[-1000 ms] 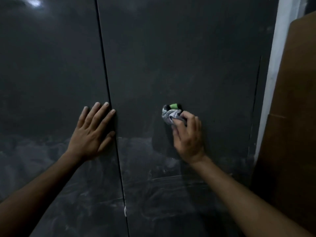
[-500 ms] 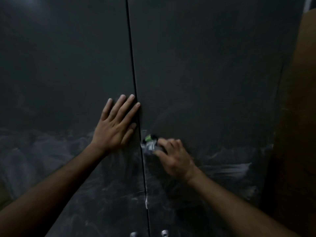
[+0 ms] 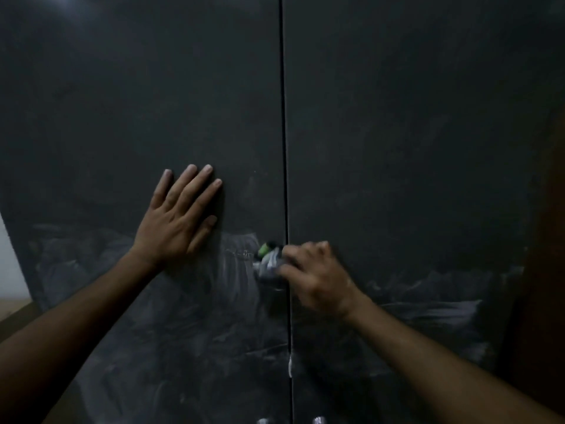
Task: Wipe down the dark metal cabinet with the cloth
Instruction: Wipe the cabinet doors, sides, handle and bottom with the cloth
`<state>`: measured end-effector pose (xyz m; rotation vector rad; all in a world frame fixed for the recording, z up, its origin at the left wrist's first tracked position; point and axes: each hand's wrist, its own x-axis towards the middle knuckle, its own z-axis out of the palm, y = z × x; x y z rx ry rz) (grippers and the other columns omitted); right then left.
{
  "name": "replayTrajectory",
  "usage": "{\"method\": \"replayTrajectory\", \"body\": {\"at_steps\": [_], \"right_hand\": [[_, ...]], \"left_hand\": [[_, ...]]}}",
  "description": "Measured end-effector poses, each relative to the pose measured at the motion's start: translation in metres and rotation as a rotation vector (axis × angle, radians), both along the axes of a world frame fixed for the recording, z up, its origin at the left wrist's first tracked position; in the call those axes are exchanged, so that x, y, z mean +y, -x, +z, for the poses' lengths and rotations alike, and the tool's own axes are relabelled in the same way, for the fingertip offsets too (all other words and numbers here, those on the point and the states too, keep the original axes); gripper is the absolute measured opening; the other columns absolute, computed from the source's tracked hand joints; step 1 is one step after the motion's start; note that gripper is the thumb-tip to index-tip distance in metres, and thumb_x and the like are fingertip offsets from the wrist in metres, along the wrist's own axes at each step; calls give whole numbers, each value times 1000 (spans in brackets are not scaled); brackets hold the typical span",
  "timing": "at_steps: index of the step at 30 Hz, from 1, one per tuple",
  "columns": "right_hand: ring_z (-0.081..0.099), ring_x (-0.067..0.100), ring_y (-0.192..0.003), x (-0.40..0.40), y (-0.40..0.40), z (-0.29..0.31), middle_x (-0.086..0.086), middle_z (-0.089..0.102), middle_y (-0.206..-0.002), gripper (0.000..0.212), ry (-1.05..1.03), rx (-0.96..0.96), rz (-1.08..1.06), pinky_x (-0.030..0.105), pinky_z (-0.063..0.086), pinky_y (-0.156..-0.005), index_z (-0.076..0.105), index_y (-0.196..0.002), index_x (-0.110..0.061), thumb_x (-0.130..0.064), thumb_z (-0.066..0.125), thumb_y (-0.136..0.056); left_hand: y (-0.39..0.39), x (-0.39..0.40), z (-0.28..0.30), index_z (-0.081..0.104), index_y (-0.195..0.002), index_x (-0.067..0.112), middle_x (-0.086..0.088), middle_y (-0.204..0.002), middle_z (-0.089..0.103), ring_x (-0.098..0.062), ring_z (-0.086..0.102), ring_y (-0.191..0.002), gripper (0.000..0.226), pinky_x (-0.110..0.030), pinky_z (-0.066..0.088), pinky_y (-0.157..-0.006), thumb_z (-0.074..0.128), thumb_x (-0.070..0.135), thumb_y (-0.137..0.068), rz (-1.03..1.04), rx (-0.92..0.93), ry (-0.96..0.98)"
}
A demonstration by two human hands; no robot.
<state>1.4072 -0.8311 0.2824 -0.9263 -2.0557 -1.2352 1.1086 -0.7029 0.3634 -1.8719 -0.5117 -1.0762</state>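
R hand (image 3: 315, 276) grips a wadded cloth (image 3: 269, 261), grey-white w/ a green bit at its top, fingers curled round it and pressing it to the dark metal cabinet (image 3: 412, 148). Hand is blurred, so exact finger placement can't be read. Cloth sits right at the vertical seam (image 3: 284, 117) between the two doors, poking out just left of it, while the hand itself lies mostly on the R door. So the cloth leads the hand leftward, across the seam.

L hand (image 3: 177, 221) lies flat on the L door, fingers straight and spread a little, pointing up; holds nothing, looks like bracing. It's near the cloth, up and to the left, w/ a bare strip of door between them.

Key relation: pale smeary streaks (image 3: 238, 255) cover the lower part of both doors, from roughly hand level down; upper part looks plain dark. Cloth sits about on the upper border of that streaked band. Streaks run left under and below the L hand, and right toward the brown edge (image 3: 544, 270) at the far side.

Judgement: wiping is mid-way. If the stroke goes on left, the L hand is in the path & prob. needs shifting. R hand is the only one w/ the cloth, so it's the working hand; the seam is the ridge it has to cross w/o snagging.

Two small shiny bits (image 3: 318, 420) at bottom edge by the seam, maybe handles, can't tell.
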Motion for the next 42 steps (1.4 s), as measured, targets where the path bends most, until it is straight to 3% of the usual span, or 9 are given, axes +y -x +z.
{"method": "replayTrajectory", "body": {"at_steps": [4, 10, 15, 19, 21, 26, 32, 38, 42], "right_hand": [[56, 30, -92, 21, 42, 26, 10, 58, -121, 17, -169, 530, -8, 41, 37, -76, 67, -108, -20, -16, 65, -91], [62, 25, -87, 14, 56, -13, 6, 66, -122, 20, -2, -71, 37, 40, 37, -77, 70, -107, -25, -21, 54, -98], [56, 29, -94, 28, 69, 33, 10, 60, -122, 20, -185, 570, -20, 41, 35, -78, 66, -112, -23, -17, 64, -93], [63, 29, -90, 19, 89, -20, 11, 66, -124, 26, 22, -16, 27, 39, 36, -77, 71, -109, -23, -17, 63, -85], [62, 28, -91, 18, 75, 3, 8, 66, -124, 25, 29, -128, 17, 40, 36, -78, 69, -109, -24, -19, 62, -86], [56, 30, -95, 31, 84, 61, 12, 60, -120, 21, -205, 607, -30, 41, 36, -77, 68, -110, -17, -14, 67, -89], [62, 27, -92, 26, 101, 5, 8, 66, -123, 28, 53, -162, 47, 40, 41, -77, 70, -113, -22, -21, 57, -88], [57, 33, -94, 46, 117, 52, 13, 60, -121, 20, -210, 589, 10, 43, 38, -77, 68, -111, -17, -16, 63, -92], [61, 30, -87, 46, 148, -10, 11, 64, -123, 23, 19, -53, 97, 41, 41, -75, 68, -112, -19, -17, 66, -89]], "left_hand": [[-1, 3, -2, 31, -164, 11, -12, -173, 22, -33, 22, -160, 63, -61, 18, -128, 42, 37, -108, -10, 2, -10], [2, -1, 0, 30, -165, 12, -12, -173, 23, -31, 21, -161, 61, -59, 18, -128, 41, 35, -110, -41, 13, 2], [1, -5, 0, 31, -164, 12, -12, -173, 23, -30, 20, -161, 59, -58, 16, -130, 40, 32, -110, -41, 15, 30], [3, -9, 3, 34, -163, 13, -11, -172, 26, -30, 22, -160, 56, -57, 17, -129, 40, 27, -110, -59, 16, 47], [5, -13, 4, 37, -162, 11, -12, -171, 28, -30, 24, -160, 54, -57, 18, -129, 41, 25, -109, -83, 24, 75], [7, -25, 8, 40, -158, 2, -17, -168, 34, -32, 27, -159, 54, -55, 20, -130, 40, 23, -108, -174, -8, 172], [43, -29, -1, 42, -156, 0, -17, -166, 36, -33, 27, -158, 54, -54, 23, -129, 43, 22, -106, -141, -74, 197], [88, -13, -13, 43, -155, 3, -16, -166, 36, -32, 27, -158, 54, -55, 23, -128, 44, 27, -107, -74, -142, 180], [114, -4, -8, 44, -155, 2, -17, -165, 37, -34, 28, -158, 55, -55, 22, -129, 45, 28, -107, -62, -107, 151]]}}
